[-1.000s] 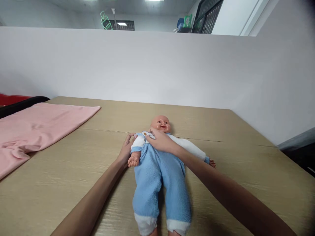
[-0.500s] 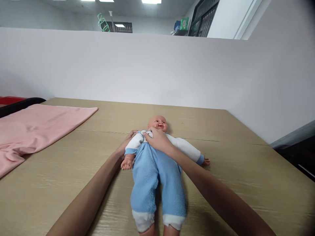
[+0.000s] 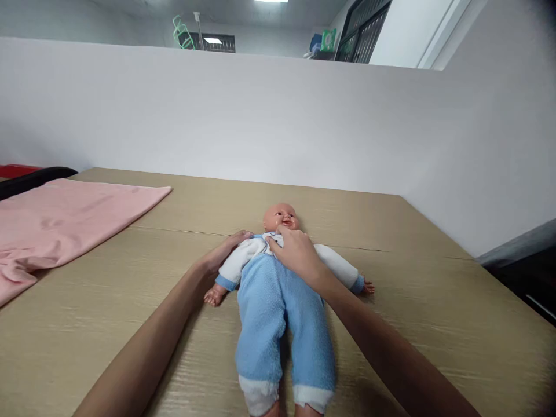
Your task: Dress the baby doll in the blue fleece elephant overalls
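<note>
A baby doll (image 3: 278,313) in a blue fleece romper with white sleeves lies face up on the wooden table (image 3: 434,301), head away from me. My left hand (image 3: 226,248) reaches behind the doll's near-left shoulder; its fingers curl around the white sleeve top. My right hand (image 3: 294,250) rests on the doll's chest just below the chin, fingers pinched on the romper's collar.
A pink cloth (image 3: 56,217) lies spread on the table's left side. A white partition wall (image 3: 260,116) runs along the far edge and the right. A dark object (image 3: 35,176) sits behind the cloth at far left.
The doll's left-side arm has swung outward and lower. My left hand has slid up behind the shoulder, and my right hand has shifted slightly right on the chest.
</note>
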`<state>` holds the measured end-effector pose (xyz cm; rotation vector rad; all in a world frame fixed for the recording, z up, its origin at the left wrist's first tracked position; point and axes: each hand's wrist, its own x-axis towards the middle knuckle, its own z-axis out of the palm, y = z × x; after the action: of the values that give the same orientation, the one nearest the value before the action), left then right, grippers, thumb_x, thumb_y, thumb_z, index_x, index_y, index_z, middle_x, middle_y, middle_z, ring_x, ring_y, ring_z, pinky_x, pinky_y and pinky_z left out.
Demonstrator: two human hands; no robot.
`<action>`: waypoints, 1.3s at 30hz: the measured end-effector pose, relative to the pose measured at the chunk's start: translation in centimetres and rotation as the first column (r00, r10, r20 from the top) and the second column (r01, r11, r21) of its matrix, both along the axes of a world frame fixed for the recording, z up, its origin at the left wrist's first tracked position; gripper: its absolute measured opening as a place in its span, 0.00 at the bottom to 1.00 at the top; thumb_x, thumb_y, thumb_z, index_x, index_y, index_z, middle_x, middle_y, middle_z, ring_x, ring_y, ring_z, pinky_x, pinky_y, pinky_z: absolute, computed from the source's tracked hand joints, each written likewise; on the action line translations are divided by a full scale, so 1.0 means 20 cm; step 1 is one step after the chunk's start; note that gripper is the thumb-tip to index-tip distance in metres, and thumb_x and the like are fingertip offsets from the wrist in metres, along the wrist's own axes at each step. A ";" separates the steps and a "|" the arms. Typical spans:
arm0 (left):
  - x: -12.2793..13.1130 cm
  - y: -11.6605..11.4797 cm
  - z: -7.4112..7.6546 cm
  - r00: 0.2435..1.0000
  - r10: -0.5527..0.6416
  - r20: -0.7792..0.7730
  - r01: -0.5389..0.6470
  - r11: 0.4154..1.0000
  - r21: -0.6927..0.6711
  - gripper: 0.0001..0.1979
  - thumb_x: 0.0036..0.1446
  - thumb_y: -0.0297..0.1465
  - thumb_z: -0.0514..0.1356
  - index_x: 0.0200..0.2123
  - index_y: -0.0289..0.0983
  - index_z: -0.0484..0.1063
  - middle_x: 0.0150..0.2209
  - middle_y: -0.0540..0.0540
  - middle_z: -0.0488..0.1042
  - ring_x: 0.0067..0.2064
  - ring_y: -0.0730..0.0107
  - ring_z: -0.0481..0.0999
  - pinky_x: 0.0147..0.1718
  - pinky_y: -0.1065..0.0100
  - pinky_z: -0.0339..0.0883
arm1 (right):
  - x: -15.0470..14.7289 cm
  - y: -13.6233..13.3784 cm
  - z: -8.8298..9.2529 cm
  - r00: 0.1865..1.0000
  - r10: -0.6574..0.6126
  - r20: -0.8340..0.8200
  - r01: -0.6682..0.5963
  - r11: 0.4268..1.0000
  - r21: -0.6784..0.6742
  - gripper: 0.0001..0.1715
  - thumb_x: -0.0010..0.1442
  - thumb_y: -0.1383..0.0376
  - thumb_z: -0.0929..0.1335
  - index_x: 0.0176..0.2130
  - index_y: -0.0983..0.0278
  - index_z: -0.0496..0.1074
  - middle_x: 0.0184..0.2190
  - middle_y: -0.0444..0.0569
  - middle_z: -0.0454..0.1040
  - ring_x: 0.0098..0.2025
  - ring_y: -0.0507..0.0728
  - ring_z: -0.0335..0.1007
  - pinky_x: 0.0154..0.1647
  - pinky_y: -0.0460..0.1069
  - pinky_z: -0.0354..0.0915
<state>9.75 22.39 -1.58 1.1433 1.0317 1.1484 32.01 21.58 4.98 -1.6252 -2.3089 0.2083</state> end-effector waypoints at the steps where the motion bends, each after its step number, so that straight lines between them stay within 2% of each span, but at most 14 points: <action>1: -0.02 -0.01 0.02 0.997 -0.059 -0.049 0.059 0.998 0.004 0.17 0.67 0.45 0.67 0.47 0.37 0.81 0.48 0.41 0.83 0.50 0.57 0.82 0.50 0.58 0.79 | 0.01 0.00 -0.01 1.000 0.009 -0.012 -0.009 1.000 0.003 0.20 0.76 0.52 0.66 0.50 0.65 0.77 0.46 0.61 0.86 0.48 0.67 0.82 0.42 0.53 0.66; 4: -0.09 -0.05 0.07 0.950 -0.164 -0.266 0.175 0.984 0.020 0.26 0.57 0.46 0.74 0.55 0.41 0.79 0.52 0.41 0.83 0.55 0.53 0.81 0.50 0.62 0.77 | 0.01 0.01 -0.03 0.998 0.023 -0.050 -0.023 1.000 0.014 0.19 0.77 0.52 0.66 0.51 0.64 0.75 0.47 0.57 0.85 0.48 0.64 0.82 0.42 0.51 0.65; 6: -0.12 -0.07 0.08 0.916 -0.147 -0.374 0.172 0.985 0.035 0.35 0.49 0.41 0.78 0.59 0.43 0.75 0.54 0.42 0.82 0.56 0.52 0.81 0.51 0.62 0.77 | 0.02 0.00 -0.03 0.998 0.020 -0.064 -0.019 1.000 0.019 0.18 0.77 0.52 0.66 0.52 0.63 0.75 0.47 0.56 0.85 0.48 0.64 0.82 0.41 0.51 0.63; 7: -0.13 -0.08 0.08 0.904 -0.128 -0.408 0.163 0.985 0.051 0.36 0.47 0.39 0.79 0.59 0.43 0.75 0.54 0.43 0.82 0.55 0.51 0.82 0.51 0.62 0.76 | 0.02 0.01 -0.03 0.998 0.011 -0.064 -0.010 1.000 0.022 0.18 0.77 0.52 0.66 0.53 0.63 0.75 0.46 0.56 0.86 0.47 0.64 0.82 0.40 0.51 0.63; 11: -0.17 -0.07 0.06 0.870 -0.087 -0.485 0.176 0.974 0.141 0.24 0.50 0.37 0.74 0.52 0.43 0.81 0.48 0.45 0.84 0.51 0.52 0.81 0.49 0.63 0.75 | 0.08 0.02 -0.02 0.998 -0.064 -0.029 0.065 0.997 0.030 0.19 0.75 0.53 0.67 0.55 0.63 0.75 0.44 0.60 0.85 0.44 0.67 0.82 0.39 0.52 0.62; 15: -0.17 -0.06 0.07 0.844 -0.134 -0.518 0.255 0.952 0.168 0.18 0.53 0.36 0.71 0.49 0.44 0.84 0.49 0.45 0.85 0.52 0.52 0.81 0.54 0.63 0.73 | 0.14 0.02 -0.03 0.993 -0.112 -0.042 0.114 0.993 0.034 0.18 0.74 0.53 0.68 0.53 0.63 0.76 0.43 0.61 0.85 0.45 0.69 0.82 0.41 0.53 0.63; 19: -0.16 -0.06 0.09 0.856 -0.153 -0.494 0.254 0.957 0.143 0.22 0.50 0.35 0.72 0.51 0.45 0.85 0.52 0.45 0.86 0.56 0.46 0.81 0.59 0.58 0.72 | 0.14 0.03 -0.06 0.991 -0.098 -0.094 0.100 0.995 0.016 0.20 0.74 0.50 0.67 0.49 0.63 0.77 0.42 0.61 0.85 0.45 0.69 0.82 0.41 0.53 0.63; 23: -0.15 -0.06 0.09 0.869 -0.141 -0.474 0.221 0.968 0.117 0.25 0.47 0.35 0.74 0.52 0.45 0.86 0.55 0.45 0.86 0.59 0.42 0.81 0.62 0.54 0.72 | 0.18 0.02 -0.07 0.989 -0.047 -0.143 0.042 0.999 -0.032 0.21 0.73 0.47 0.67 0.47 0.60 0.77 0.44 0.54 0.86 0.47 0.64 0.81 0.41 0.51 0.63; 27: -0.12 -0.06 0.09 0.845 -0.206 -0.494 0.267 0.962 0.055 0.26 0.51 0.36 0.72 0.55 0.46 0.84 0.57 0.46 0.86 0.59 0.44 0.82 0.61 0.57 0.72 | 0.33 -0.02 -0.09 0.975 -0.037 -0.220 0.004 0.989 -0.147 0.22 0.71 0.47 0.69 0.49 0.61 0.76 0.43 0.52 0.84 0.45 0.63 0.80 0.44 0.52 0.66; 31: -0.11 -0.05 0.11 0.840 -0.215 -0.498 0.256 0.966 0.014 0.25 0.46 0.36 0.74 0.51 0.44 0.85 0.53 0.45 0.87 0.56 0.43 0.83 0.56 0.58 0.74 | 0.51 -0.07 -0.17 0.912 0.021 -0.410 -0.126 0.965 -0.231 0.22 0.70 0.46 0.69 0.44 0.61 0.76 0.44 0.51 0.82 0.47 0.62 0.78 0.51 0.54 0.70; 35: -0.11 -0.04 0.12 0.823 -0.204 -0.530 0.229 0.973 -0.020 0.22 0.50 0.40 0.73 0.50 0.43 0.84 0.52 0.44 0.86 0.55 0.44 0.81 0.54 0.59 0.73 | 0.62 -0.16 -0.25 0.822 0.051 -0.567 -0.170 0.972 -0.161 0.21 0.72 0.48 0.68 0.52 0.61 0.75 0.46 0.52 0.81 0.47 0.61 0.78 0.50 0.55 0.74; 37: -0.08 -0.04 0.12 0.848 -0.090 -0.522 0.129 0.991 0.039 0.20 0.53 0.44 0.71 0.47 0.42 0.82 0.50 0.42 0.85 0.55 0.44 0.79 0.55 0.57 0.71 | 0.67 -0.21 -0.28 0.841 0.078 -0.536 -0.119 0.992 -0.043 0.17 0.73 0.53 0.67 0.53 0.60 0.75 0.46 0.53 0.81 0.47 0.62 0.78 0.52 0.57 0.74; 39: -0.02 -0.05 0.15 0.853 0.086 -0.514 0.029 0.977 0.212 0.18 0.55 0.46 0.71 0.45 0.42 0.80 0.50 0.41 0.82 0.57 0.45 0.76 0.59 0.54 0.68 | 0.71 -0.26 -0.31 0.909 0.104 -0.404 -0.056 0.990 0.129 0.13 0.73 0.57 0.66 0.52 0.59 0.75 0.48 0.55 0.80 0.51 0.65 0.76 0.57 0.61 0.72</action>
<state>9.44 21.46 1.39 1.6769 1.3627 1.0058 46.30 16.30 -1.25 -1.2852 -2.0229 0.3886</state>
